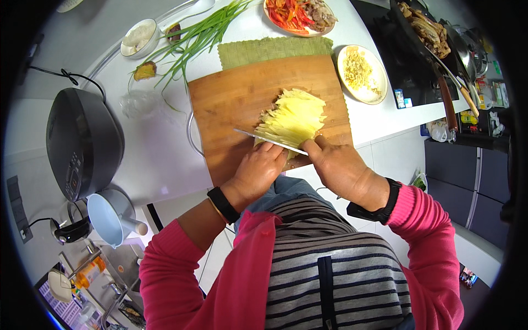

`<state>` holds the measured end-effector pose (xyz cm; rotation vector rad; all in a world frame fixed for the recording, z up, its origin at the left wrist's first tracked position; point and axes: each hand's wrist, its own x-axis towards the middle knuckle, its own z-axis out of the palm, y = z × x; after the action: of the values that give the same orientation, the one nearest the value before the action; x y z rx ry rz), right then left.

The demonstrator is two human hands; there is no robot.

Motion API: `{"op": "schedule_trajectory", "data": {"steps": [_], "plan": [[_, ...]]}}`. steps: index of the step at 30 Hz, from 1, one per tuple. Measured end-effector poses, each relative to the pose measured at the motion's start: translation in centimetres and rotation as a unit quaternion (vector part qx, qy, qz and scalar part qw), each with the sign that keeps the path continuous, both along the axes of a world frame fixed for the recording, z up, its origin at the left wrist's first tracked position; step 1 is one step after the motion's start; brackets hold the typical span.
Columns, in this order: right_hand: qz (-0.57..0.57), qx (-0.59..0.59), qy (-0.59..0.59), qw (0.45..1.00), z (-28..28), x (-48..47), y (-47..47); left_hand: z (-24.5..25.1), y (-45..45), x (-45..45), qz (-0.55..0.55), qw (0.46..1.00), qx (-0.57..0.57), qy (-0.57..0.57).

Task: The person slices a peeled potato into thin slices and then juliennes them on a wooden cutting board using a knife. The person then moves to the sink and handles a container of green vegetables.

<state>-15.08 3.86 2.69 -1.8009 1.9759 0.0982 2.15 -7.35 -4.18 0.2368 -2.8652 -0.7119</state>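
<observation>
A pile of thin pale-yellow shreds, apparently potato (pixel 293 113), lies on a wooden cutting board (pixel 225 103). My right hand (pixel 340 167) grips a kitchen knife (pixel 270 141), its blade slanting across the near edge of the pile. The knife's handle is hidden inside that hand. On the near side of the blade, my left hand (pixel 262 163) presses curled fingers onto the uncut potato slices (pixel 292 155). Those slices are mostly covered by the fingers. The fingertips lie close against the blade.
A plate of chopped yellowish bits (pixel 358 70) stands right of the board, near a black cooktop (pixel 381 45) with a pan of meat (pixel 429 35). Beyond the board are a plate of red pepper strips and meat (pixel 291 18) and green stalks (pixel 206 35). A dark rice cooker (pixel 82 140) stands left.
</observation>
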Motion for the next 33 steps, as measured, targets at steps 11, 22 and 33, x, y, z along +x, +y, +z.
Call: {"op": "schedule_trajectory", "data": {"steps": [11,22,33], "plan": [[-0.010,-0.034,-0.040,0.999,-0.9,-0.1,0.1,-0.1,0.1,0.1,0.006,0.999,0.014,-0.032],[0.001,-0.076,-0.030,0.997,-2.6,-0.2,-0.3,-0.5,0.1,0.4,-0.004,1.000,0.004,0.004],[0.015,0.013,0.007,1.000,0.8,0.1,0.3,-0.8,0.2,0.5,0.000,0.999,0.011,0.036]]}}
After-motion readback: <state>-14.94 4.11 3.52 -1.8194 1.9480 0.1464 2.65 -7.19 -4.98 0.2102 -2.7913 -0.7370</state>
